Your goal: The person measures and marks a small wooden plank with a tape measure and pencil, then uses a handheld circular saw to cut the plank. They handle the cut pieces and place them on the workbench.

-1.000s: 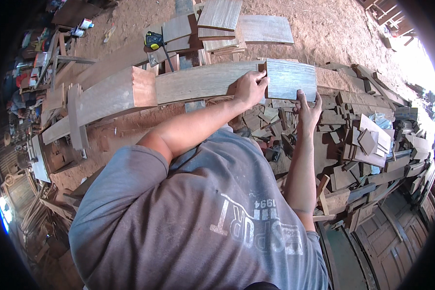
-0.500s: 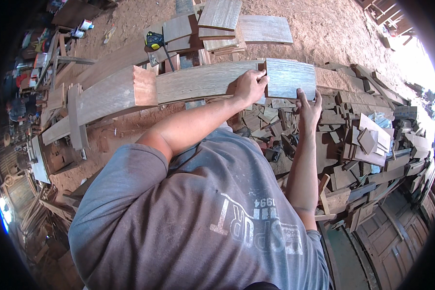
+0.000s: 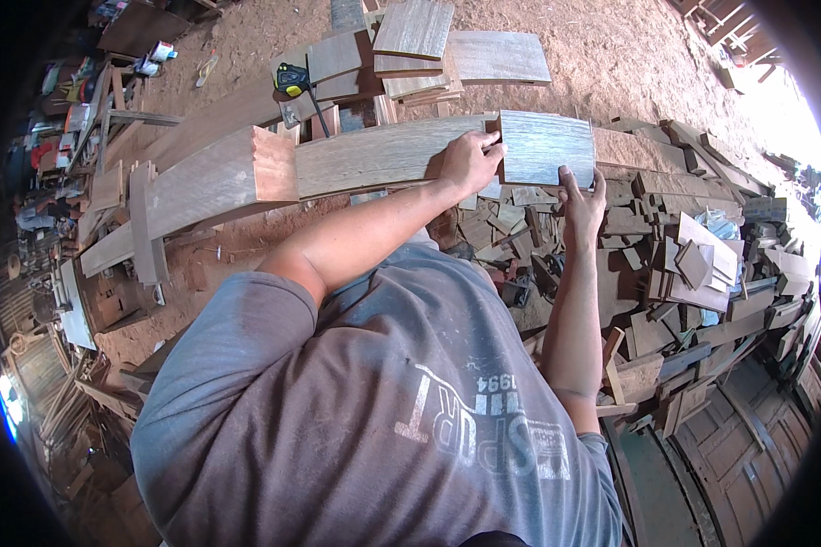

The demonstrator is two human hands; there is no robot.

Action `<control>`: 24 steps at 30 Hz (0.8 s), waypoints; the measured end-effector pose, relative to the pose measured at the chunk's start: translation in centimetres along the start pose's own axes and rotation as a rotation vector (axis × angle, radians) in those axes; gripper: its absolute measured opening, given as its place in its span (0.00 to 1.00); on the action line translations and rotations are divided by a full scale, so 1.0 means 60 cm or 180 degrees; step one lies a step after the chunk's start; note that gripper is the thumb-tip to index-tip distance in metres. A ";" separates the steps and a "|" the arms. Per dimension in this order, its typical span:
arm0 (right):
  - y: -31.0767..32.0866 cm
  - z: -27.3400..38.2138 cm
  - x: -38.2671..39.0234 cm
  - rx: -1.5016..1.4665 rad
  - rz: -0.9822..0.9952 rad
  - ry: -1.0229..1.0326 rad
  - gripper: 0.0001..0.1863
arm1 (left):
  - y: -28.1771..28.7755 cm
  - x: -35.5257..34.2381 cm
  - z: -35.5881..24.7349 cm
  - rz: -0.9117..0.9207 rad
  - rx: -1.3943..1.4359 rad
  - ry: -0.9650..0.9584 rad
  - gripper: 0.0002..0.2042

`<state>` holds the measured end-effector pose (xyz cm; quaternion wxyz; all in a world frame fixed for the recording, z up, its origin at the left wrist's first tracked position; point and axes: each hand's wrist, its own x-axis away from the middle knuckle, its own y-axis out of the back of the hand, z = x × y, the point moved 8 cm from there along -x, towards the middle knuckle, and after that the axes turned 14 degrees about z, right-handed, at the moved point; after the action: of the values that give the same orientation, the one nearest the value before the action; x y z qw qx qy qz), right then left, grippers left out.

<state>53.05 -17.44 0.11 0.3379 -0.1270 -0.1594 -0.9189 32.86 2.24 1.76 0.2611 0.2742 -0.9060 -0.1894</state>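
You are holding a pale board [image 3: 547,147] by opposite sides.
Your right hand [image 3: 583,204] is closing thumb and fingers on its lower right corner; your left hand [image 3: 471,165] is gripping its left edge. It is covering part of a long plank [image 3: 365,157]. Beyond, a tape measure [image 3: 291,79] is lying near stacked boards [image 3: 413,30].

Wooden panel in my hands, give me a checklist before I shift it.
1. Left hand at the wooden panel's left edge: ok.
2. Right hand at its lower right corner, thumb on the face: ok.
3. Tape measure apart from the panel: ok.
4. Panel unfastened from the long plank: cannot tell.
5. Ground beside the right forearm uncluttered: not ok, scrap wood lies there.
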 end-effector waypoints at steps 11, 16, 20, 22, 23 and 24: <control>-0.007 -0.013 -0.005 -0.0392 0.0069 -0.0045 0.43 | -0.032 0.023 0.030 0.0196 0.0583 -0.0489 0.22; -0.005 -0.034 -0.014 -0.0606 0.0014 -0.0074 0.39 | -0.055 0.028 0.037 0.0130 0.0611 -0.0704 0.21; -0.010 -0.034 -0.008 -0.0759 0.0129 -0.0124 0.38 | -0.060 0.026 0.041 0.0032 0.0526 -0.0742 0.21; -0.013 -0.032 -0.005 -0.0799 0.0137 -0.0129 0.37 | -0.059 0.023 0.043 0.0105 0.0685 -0.0626 0.22; -0.014 -0.029 -0.005 -0.0825 0.0139 -0.0111 0.36 | -0.058 0.021 0.044 0.0143 0.0765 -0.0569 0.22; -0.016 -0.027 -0.005 -0.0851 0.0140 -0.0095 0.36 | -0.061 0.016 0.052 0.0139 0.0822 -0.0586 0.23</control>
<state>52.45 -17.21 -1.67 0.3356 -0.1879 -0.0378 -0.9223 31.85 -0.55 -2.11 0.1436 0.2671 -0.9486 -0.0900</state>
